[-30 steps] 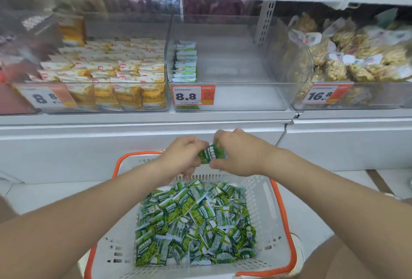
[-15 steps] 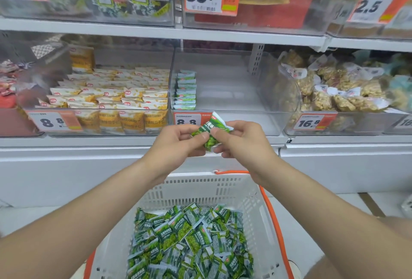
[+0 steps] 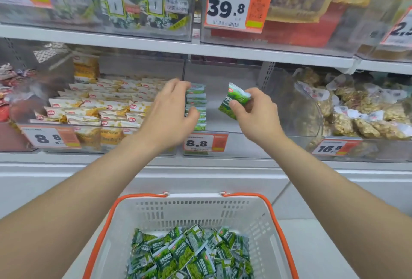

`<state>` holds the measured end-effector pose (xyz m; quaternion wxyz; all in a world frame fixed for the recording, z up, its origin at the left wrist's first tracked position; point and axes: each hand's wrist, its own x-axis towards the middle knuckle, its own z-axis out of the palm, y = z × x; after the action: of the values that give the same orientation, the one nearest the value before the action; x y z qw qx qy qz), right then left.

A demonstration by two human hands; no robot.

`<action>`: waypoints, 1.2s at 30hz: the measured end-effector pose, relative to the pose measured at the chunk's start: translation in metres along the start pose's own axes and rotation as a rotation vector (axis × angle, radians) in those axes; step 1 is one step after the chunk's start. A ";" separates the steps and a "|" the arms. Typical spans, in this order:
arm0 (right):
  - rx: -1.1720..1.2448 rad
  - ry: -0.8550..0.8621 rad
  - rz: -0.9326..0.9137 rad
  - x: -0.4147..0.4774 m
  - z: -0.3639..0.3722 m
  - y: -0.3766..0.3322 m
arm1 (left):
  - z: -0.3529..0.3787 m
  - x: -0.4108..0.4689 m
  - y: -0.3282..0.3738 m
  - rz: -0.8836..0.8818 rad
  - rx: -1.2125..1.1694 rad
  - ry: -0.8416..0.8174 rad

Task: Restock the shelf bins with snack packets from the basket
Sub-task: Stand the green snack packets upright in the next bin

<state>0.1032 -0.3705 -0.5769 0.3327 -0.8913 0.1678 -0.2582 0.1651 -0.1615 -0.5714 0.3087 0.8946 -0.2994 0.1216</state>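
Observation:
A white basket with an orange rim sits low in the middle and holds several green snack packets. Above it, a clear shelf bin tagged 8.8 has a short row of the same green packets standing at its left side. My left hand spans that row, fingers over its top and thumb against its front. My right hand pinches one green packet in the air inside the bin, just right of the row.
A bin of yellow packets stands to the left. A bin of pale nut-cluster packets stands to the right. The white upper shelf with large bags hangs close above the bins. Most of the middle bin's floor is bare.
Both hands rose from over the basket to the middle bin and parted. The left hand went to the packet row, and the right hand keeps a green packet beside it.

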 end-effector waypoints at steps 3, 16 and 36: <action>-0.123 -0.194 0.114 0.041 0.023 0.008 | 0.010 0.017 -0.008 -0.012 0.029 -0.080; -0.527 -0.216 0.190 0.156 0.124 0.005 | 0.024 0.036 -0.031 0.050 -0.034 -0.126; -0.245 -0.058 0.236 0.163 0.132 0.023 | 0.031 0.037 -0.032 0.059 -0.035 -0.050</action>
<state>0.3077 -0.3966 -0.6212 0.2542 -0.9064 0.2917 -0.1693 0.2145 -0.1780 -0.5965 0.3132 0.8825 -0.3353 0.1031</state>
